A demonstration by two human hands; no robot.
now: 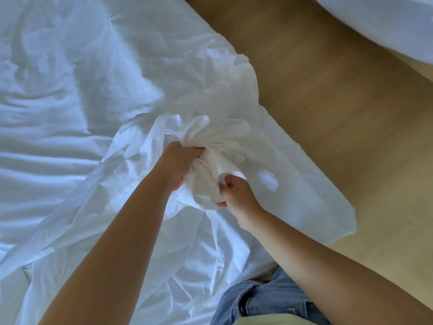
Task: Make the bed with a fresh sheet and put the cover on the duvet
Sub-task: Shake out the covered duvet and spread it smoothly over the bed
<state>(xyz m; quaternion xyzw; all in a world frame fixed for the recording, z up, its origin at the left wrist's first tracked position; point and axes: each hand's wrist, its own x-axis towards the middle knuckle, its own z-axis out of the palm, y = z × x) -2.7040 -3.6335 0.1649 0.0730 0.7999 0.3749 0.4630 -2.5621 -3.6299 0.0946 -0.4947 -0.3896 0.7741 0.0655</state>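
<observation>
A white duvet cover (145,184) lies crumpled over the bed, and part of it is gathered into a bunch (210,146) between my hands. My left hand (180,163) grips the bunch from the left with curled fingers. My right hand (236,193) pinches the lower right fold of the same bunch. A wrinkled white sheet (58,78) covers the bed to the left. I cannot tell the cover from the duvet under the folds.
The wooden floor (339,118) runs along the right of the bed. More white bedding (393,22) lies at the top right corner. My leg in blue jeans (262,301) is against the bed's near edge.
</observation>
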